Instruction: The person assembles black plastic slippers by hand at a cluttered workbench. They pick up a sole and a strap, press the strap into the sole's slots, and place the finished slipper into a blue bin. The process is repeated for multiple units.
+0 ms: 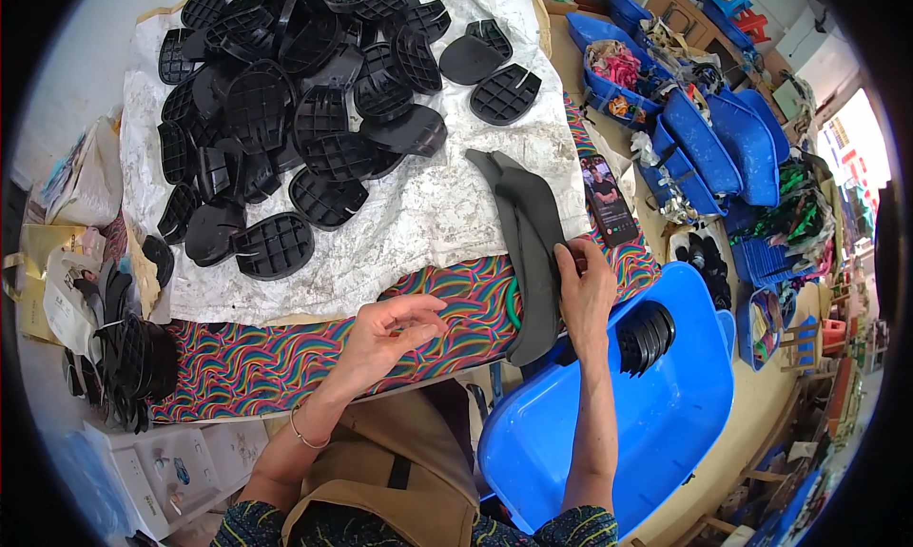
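Right hand at the strips, left hand apart from them

The dark strips (534, 233) lie on the right part of the counter (285, 361), layered over one another. Their long axis runs from the far side toward the person, slanting a little to the right as it comes nearer. The far end rests on the white sheet (418, 219); the near end reaches the counter's front edge, over the patterned cloth. A green ring (514, 304) shows just beside their left edge.

The right hand (587, 288) is the nearer one. It is at the strips' right edge, so they lie directly to the left of its grip. Its fingers are bent and its fingertips meet that edge; whether this grip pinches the strips or only rests on them, I cannot tell. The forearm rises almost straight from the lower edge, passing over the blue tub (656, 423).

The left hand (385, 338) hangs over the cloth, well apart from the strips, which lie to its right. Its grip is loosely half open, thumb and forefinger parted, with nothing visible between them. The fingers point right, and the forearm slants in from the lower left.

Beyond the left hand is a heap of black pieces (257, 109); a phone (609, 200) lies right of the strips.
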`<action>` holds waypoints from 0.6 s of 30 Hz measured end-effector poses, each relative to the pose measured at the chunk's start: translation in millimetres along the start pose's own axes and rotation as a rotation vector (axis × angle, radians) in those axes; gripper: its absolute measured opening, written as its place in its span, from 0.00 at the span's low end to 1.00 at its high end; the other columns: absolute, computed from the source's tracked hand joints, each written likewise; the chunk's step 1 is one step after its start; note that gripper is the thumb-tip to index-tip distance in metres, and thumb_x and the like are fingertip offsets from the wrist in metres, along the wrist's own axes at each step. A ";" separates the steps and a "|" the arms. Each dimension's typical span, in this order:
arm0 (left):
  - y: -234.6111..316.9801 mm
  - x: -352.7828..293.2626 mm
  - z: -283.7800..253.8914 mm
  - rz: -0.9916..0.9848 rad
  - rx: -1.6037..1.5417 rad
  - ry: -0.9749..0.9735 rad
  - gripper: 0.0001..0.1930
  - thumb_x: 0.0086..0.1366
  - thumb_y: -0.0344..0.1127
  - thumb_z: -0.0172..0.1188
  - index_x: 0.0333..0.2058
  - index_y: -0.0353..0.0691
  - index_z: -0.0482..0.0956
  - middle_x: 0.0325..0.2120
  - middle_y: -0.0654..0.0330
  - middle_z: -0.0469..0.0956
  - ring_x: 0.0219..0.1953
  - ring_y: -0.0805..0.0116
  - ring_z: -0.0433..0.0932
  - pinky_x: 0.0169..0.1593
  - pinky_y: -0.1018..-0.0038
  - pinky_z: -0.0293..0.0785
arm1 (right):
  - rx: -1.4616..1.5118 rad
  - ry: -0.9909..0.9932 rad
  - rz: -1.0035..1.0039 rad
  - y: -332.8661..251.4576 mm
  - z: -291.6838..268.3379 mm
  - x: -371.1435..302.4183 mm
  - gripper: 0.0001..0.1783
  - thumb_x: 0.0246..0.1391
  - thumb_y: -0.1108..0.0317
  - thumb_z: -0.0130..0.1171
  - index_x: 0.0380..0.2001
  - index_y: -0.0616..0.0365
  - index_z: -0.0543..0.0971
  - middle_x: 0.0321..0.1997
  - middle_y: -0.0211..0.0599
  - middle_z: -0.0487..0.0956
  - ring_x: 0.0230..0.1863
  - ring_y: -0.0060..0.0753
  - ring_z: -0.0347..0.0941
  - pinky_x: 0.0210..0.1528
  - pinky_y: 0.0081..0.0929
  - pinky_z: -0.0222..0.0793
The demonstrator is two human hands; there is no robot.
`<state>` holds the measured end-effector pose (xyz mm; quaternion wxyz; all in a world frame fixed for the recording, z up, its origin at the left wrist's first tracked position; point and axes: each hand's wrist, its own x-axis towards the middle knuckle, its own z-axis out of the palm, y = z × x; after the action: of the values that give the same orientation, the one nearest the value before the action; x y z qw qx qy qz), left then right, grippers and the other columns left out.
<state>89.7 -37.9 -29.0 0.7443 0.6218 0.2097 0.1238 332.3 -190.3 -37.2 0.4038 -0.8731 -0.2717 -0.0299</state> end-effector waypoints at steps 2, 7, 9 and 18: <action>0.2 -0.8 0.2 -0.005 -0.016 0.003 0.15 0.65 0.29 0.63 0.50 0.35 0.79 0.37 0.58 0.83 0.42 0.73 0.80 0.49 0.76 0.75 | 0.041 -0.013 0.000 6.2 0.7 1.1 0.17 0.55 0.61 0.64 0.38 0.66 0.80 0.36 0.51 0.82 0.35 0.53 0.79 0.38 0.40 0.72; -2.4 -2.8 -1.7 -0.017 0.001 0.017 0.14 0.65 0.26 0.61 0.50 0.34 0.79 0.38 0.56 0.83 0.43 0.72 0.81 0.49 0.76 0.77 | -0.099 0.030 -0.150 -2.6 1.4 -1.6 0.18 0.53 0.60 0.66 0.39 0.65 0.80 0.37 0.49 0.81 0.37 0.51 0.79 0.40 0.40 0.72; -2.1 -3.6 -1.6 -0.031 0.008 0.019 0.14 0.65 0.26 0.61 0.50 0.34 0.79 0.38 0.56 0.83 0.43 0.72 0.81 0.48 0.76 0.77 | -0.141 0.036 -0.186 -3.5 2.1 -2.6 0.18 0.52 0.61 0.66 0.39 0.64 0.81 0.36 0.49 0.81 0.38 0.50 0.79 0.41 0.40 0.72; -7.8 -8.3 -6.5 -0.014 -0.045 0.050 0.14 0.65 0.25 0.60 0.50 0.34 0.79 0.38 0.54 0.84 0.42 0.69 0.82 0.49 0.74 0.78 | 0.179 -0.102 0.067 -3.9 -4.7 1.7 0.16 0.52 0.64 0.65 0.40 0.64 0.83 0.37 0.49 0.83 0.38 0.46 0.82 0.42 0.36 0.75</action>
<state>78.8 -37.4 -36.2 0.7533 0.6004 0.2296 0.1389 332.6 -190.8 -30.9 0.4668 -0.8424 -0.2642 0.0525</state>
